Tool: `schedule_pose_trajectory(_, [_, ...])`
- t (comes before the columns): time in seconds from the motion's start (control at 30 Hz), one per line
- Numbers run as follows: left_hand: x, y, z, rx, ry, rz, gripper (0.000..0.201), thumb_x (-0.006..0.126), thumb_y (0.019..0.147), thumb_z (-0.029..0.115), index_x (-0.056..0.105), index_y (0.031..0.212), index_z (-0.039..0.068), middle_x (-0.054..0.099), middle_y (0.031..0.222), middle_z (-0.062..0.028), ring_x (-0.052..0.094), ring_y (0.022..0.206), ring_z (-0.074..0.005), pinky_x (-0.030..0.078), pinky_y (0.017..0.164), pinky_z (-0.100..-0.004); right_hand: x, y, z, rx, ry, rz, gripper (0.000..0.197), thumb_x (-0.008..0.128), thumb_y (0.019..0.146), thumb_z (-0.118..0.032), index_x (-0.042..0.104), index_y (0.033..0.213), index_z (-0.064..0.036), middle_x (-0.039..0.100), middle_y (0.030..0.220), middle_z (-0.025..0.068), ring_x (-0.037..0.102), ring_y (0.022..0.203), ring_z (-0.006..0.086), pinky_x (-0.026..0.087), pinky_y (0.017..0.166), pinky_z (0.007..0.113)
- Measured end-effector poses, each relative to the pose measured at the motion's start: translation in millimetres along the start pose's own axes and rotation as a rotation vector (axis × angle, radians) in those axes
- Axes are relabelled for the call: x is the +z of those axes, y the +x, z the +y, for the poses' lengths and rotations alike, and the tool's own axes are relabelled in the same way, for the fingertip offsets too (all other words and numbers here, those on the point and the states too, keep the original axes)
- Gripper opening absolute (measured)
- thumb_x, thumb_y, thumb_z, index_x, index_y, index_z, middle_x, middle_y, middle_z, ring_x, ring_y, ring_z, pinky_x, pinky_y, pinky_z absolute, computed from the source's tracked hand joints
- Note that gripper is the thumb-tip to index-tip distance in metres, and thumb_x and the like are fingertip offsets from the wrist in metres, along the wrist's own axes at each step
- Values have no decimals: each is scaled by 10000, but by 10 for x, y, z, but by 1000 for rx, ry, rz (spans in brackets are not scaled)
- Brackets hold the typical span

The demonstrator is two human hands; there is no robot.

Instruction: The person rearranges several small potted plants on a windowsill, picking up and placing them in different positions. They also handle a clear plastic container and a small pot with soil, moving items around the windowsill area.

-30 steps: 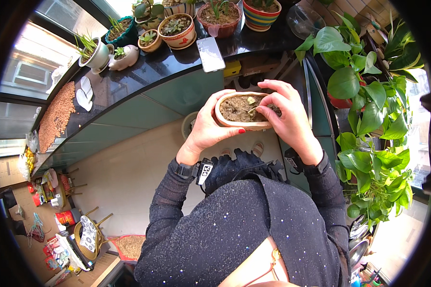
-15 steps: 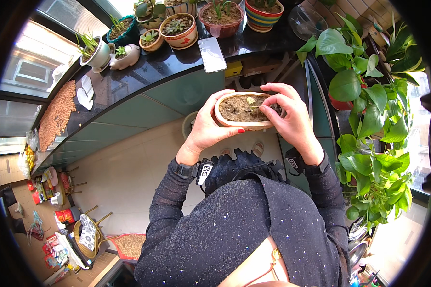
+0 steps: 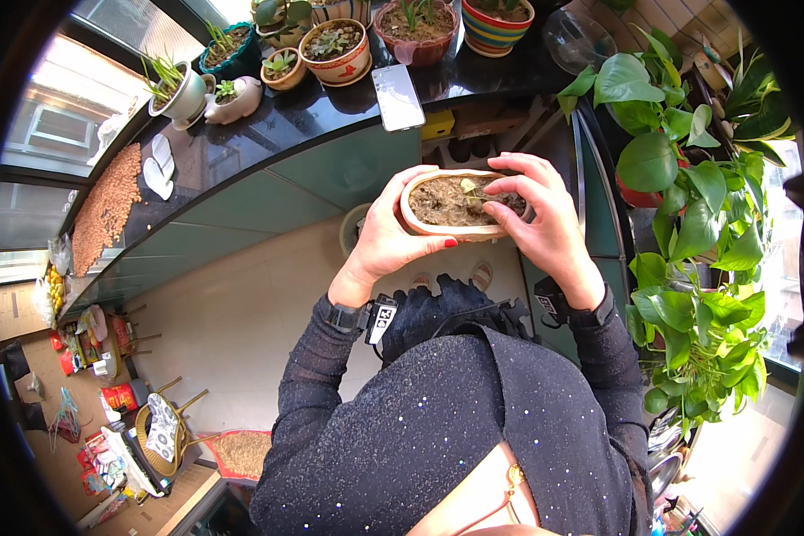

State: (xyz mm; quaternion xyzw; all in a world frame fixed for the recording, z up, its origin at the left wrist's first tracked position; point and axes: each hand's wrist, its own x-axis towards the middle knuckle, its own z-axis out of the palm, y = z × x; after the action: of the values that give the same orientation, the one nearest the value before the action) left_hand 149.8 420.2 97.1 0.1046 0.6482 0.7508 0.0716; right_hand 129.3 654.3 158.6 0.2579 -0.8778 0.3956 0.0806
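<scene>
An oval, cream-coloured planter [image 3: 460, 233] filled with brown soil hangs in front of my body, above the floor. My left hand [image 3: 389, 219] grips its left end, with the red-nailed thumb along the near wall and the fingers round the far side. From the soil rises a small seedling [image 3: 470, 188] with a pale yellow-green leaf. Over the right half of the planter, my right hand [image 3: 540, 210] is curled with thumb and index finger closed in at the seedling's stem. Those fingers partly hide the stem and the soil at that end.
Beyond the planter runs a dark glossy counter [image 3: 286, 134] with several potted plants, a phone [image 3: 397, 96], white slipper-shaped pieces [image 3: 159, 167] and a heap of brown pellets [image 3: 107, 205]. A trailing leafy plant [image 3: 701, 223] stands right. A stool [image 3: 163, 433] stands lower left.
My right index finger and thumb have shifted slightly at the seedling, their tips a little farther apart. The planter and my left hand stay in place.
</scene>
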Motion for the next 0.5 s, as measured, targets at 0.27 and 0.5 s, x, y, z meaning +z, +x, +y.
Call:
schedule_pose_trajectory(0.27, [11, 1, 12, 0, 51, 1, 951, 966, 636, 135, 444, 1422, 18, 581, 1340, -86, 564, 1244, -182, 481, 1061, -333, 10, 3, -52, -13, -29, -20, 187, 800, 760, -88, 695, 913, -76, 644, 1254, 76, 533, 1265, 298, 389, 1077, 437])
schedule_pose_trajectory(0.5, [18, 24, 12, 14, 30, -9, 939, 962, 635, 115, 451, 1417, 20, 583, 1341, -87, 564, 1246, -181, 477, 1065, -331, 2, 27, -43, 22, -36, 48, 206, 802, 714, -13, 688, 881, -50, 660, 1236, 77, 539, 1257, 312, 416, 1068, 424])
